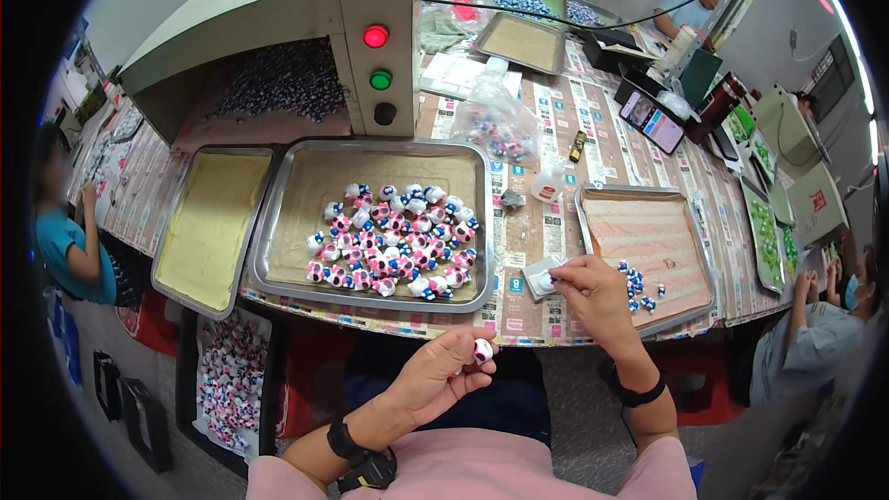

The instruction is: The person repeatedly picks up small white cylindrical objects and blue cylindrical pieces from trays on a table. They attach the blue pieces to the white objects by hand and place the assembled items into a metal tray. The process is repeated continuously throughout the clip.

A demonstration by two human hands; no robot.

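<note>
In my left hand point(443, 366) is a small white figurine head point(482, 350) with a dark and pink face, pinched between thumb and fingers above my lap. My right hand point(597, 298) is closed in a pinch over a small white square dish point(540, 276) at the table edge. What its fingertips hold, if anything, is too small to make out. Left of that dish, a large metal tray point(294, 187) carries many white, pink and blue figurines point(394, 239). Small blue and white parts point(633, 283) lie in the pink-lined tray point(685, 250) on the right.
Behind the large tray stands a cream machine point(398, 0) with piled small parts inside. A yellow-lined tray point(206, 231) is at left, and a bin point(231, 380) of figurines sits below. A white bottle point(546, 183), plastic bag point(495, 120) and phone point(653, 120) stand beyond. Co-workers sit around.
</note>
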